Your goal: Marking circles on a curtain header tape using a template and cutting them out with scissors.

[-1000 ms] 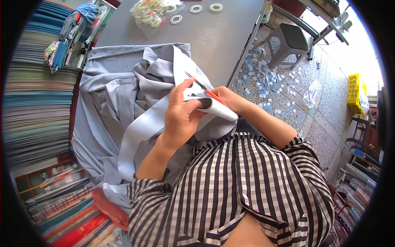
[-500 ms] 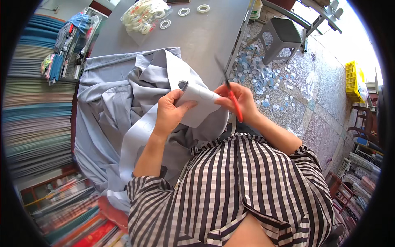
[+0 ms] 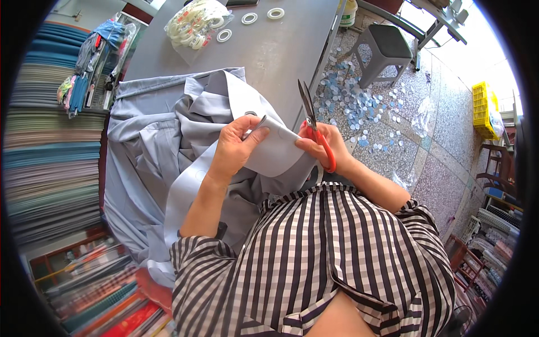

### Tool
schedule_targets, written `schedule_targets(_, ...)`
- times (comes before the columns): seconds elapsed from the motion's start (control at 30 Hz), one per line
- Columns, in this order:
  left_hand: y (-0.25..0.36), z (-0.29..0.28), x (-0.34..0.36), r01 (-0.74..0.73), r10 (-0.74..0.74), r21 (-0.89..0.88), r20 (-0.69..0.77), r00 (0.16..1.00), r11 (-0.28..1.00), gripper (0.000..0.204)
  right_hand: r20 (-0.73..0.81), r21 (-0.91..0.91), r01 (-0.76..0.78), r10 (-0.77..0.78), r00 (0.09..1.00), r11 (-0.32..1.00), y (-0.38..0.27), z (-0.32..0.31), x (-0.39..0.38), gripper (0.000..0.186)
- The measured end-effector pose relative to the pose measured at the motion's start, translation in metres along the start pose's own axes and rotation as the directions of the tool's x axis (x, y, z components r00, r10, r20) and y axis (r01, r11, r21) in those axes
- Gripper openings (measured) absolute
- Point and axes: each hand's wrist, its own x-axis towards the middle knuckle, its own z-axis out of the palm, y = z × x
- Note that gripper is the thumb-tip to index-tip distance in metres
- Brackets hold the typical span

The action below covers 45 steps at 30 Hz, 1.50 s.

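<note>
My left hand (image 3: 234, 147) pinches a folded pale grey band of cloth (image 3: 276, 150) between thumb and fingers. Faint round outlines are marked on the band, and a dark-edged hole shows beside my fingertips. My right hand (image 3: 331, 145) has red-handled scissors (image 3: 327, 156) hooked in it, their dark blades pointing away from me and slightly apart. With thumb and fingertips the same hand touches the band's right edge. The band belongs to a large grey curtain-like cloth (image 3: 149, 137), bunched over the table's near end and hanging down at the left.
On the grey table (image 3: 272, 53) lie a clear bag of pale rings (image 3: 193, 25) and several loose white rings (image 3: 249, 18). Round cloth cut-outs (image 3: 359, 104) litter the floor by a grey stool (image 3: 384, 50). Stacked fabrics (image 3: 53, 140) line the left side; a yellow crate (image 3: 484, 112) stands far right.
The scissors have swung more upright, and their blades now show clearly. The band's loose end has spread to the right beneath my hands. My left fingers have shifted slightly along the fold.
</note>
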Motion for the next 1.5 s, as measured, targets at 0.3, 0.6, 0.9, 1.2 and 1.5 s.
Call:
schedule_targets(0.3, 0.014, 0.008, 0.012, 0.013, -0.021, 0.146, 0.054, 0.998, 0.989, 0.021, 0.084, 0.079, -0.099, 0.092, 0.992, 0.992, 0.004, -0.007, 0.004, 0.02)
schedule_targets(0.6, 0.008, 0.021, 0.018, -0.055, 0.212, 0.646, -0.168, 0.963, 0.762, 0.019, -0.027, -0.013, -0.074, 0.074, 0.997, 0.997, -0.003, -0.002, 0.005, 0.023)
schedule_targets(0.9, 0.006, 0.014, 0.035, -0.274, 0.329, 0.464, -0.041, 0.943, 0.843, 0.016, 0.023, -0.009, -0.107, 0.107, 0.994, 0.994, 0.01, -0.005, -0.001, 0.025)
schedule_targets(1.2, 0.007, -0.009, 0.059, -0.146, 0.099, 0.375, 0.139, 0.985, 0.916, 0.019, 0.343, -0.166, -0.403, 0.436, 0.832, 0.9, 0.02, -0.068, -0.009, 0.055)
schedule_targets(1.5, 0.013, 0.001, 0.076, -0.172, 0.026, 0.458, 0.307, 0.951, 0.872, 0.018, 0.52, -0.551, -0.183, 0.506, 0.688, 0.814, -0.017, -0.085, 0.021, 0.086)
